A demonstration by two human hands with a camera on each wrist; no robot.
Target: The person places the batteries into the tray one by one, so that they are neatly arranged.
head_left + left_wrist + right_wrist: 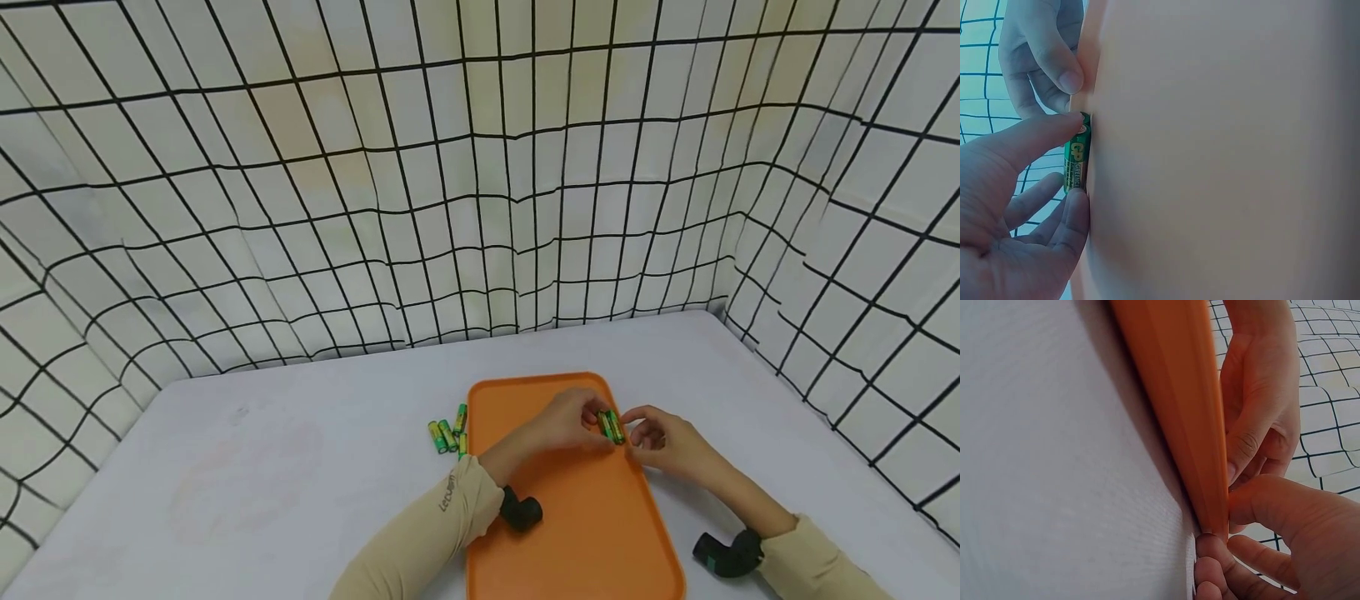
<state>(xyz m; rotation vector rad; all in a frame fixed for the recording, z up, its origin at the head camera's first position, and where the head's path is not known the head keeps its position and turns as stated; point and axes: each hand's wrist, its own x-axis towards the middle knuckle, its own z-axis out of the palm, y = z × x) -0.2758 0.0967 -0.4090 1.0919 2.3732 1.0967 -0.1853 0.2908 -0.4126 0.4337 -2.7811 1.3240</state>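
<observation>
Green-and-yellow batteries (611,427), at least two side by side, stand at the right rim of the orange tray (577,533). My left hand (566,421) pinches them between thumb and fingertips; the left wrist view shows one battery (1077,153) held at its two ends by the left hand (1016,206). Just right of them, my right hand (675,446) touches the rim with thumb and forefinger spread apart. In the right wrist view the right hand's (1297,537) fingertips rest against the tray wall (1179,394), other fingers bent; the batteries are hidden there.
Several loose batteries (447,435) lie on the white table (262,467) just left of the tray, one partly hidden by the tray's edge. A white backdrop with a black grid (450,208) rises behind the table and along its sides.
</observation>
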